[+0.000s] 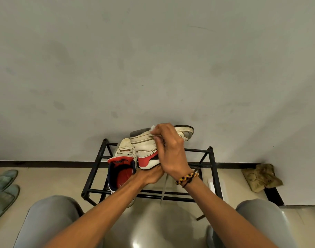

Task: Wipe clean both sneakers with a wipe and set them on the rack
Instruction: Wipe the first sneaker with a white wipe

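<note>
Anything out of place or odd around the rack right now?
A loose shoelace dangles from the held sneaker down past the rack front bar. A crumpled cloth lies on the floor at right.

I hold one sneaker (pixel 146 149) up over the black rack (pixel 213 169). It lies on its side, with its sole turned toward the wall (pixel 153 59). My left hand (pixel 151 176) grips it from under, at the red heel end. My right hand (pixel 169 151) sits on top of it and pinches a small white wipe (pixel 152 127) against the edge of the sole. A shoelace (pixel 163 190) hangs down from the sneaker in front of the rack. The other sneaker (pixel 121 165) sits on the rack, on its left part, just beside the one I hold. Green slippers (pixel 4 185) lie on the floor far to the left of the rack. A crumpled cloth (pixel 260 178) lies to the right of the rack, by the wall.
</note>
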